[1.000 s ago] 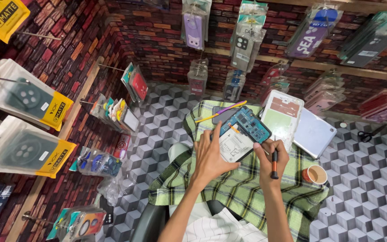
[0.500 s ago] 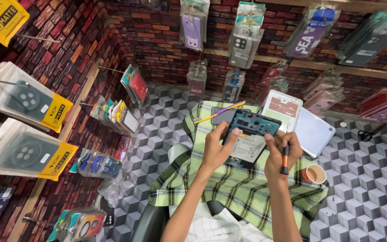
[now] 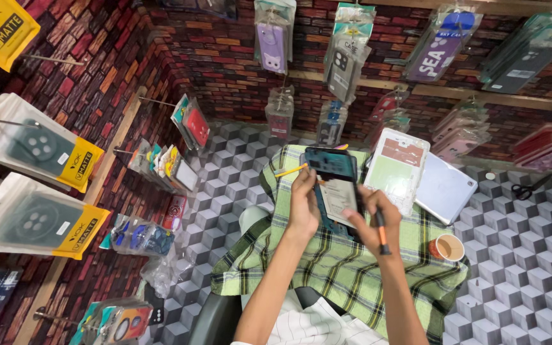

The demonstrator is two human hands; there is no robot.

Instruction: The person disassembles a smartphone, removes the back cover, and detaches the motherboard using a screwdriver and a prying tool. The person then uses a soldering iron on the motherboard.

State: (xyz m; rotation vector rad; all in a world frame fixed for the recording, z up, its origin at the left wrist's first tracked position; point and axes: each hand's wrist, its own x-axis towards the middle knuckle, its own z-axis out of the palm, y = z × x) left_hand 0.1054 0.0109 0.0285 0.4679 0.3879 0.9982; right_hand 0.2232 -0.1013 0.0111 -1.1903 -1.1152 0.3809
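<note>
Both my hands hold an opened dark teal phone (image 3: 332,164) above a green checked cloth (image 3: 340,268). My left hand (image 3: 304,207) grips the phone's left side, and its back panel seems lifted away from the body below. My right hand (image 3: 368,220) touches the phone's lower right while it pinches a thin orange-and-black tool (image 3: 381,231) that points down. A yellow pencil-like stick (image 3: 291,170) lies on the cloth just left of the phone.
A white box (image 3: 397,167) and a pale flat tablet (image 3: 443,188) lie right of the phone. A small paper cup (image 3: 448,246) stands on the cloth's right edge. Scissors (image 3: 526,188) rest far right. Packaged phone cases hang along the brick walls.
The phone has been turned and raised from lying flat to tilted up between both hands. My right hand has closed in on it with the tool.
</note>
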